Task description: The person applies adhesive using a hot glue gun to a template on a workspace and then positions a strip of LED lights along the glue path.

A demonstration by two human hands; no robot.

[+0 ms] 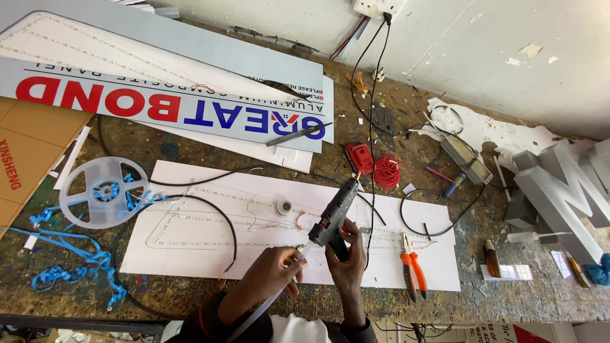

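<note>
Even, soft daylight, fairly bright; source not visible. White wall (483, 57) and white panel (292, 254) read brightest w/o blowing out. Shadows faint, short, close under tools and the hands. Mild glare on the glossy sign sheet (159, 76). Wide-angle bend at frame edges. Focus sharp centre, slightly soft at corners.

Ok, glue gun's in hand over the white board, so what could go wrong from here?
1. The glue gun has its nozzle tilted up and away over the white board; drips may land on the light strips there.
2. Its black cord runs taut across the bench to the wall socket, so it could snag the red wire coil.
3. The left hand feeding the glue stick sits close behind the hot gun gripped by the right hand.
</note>
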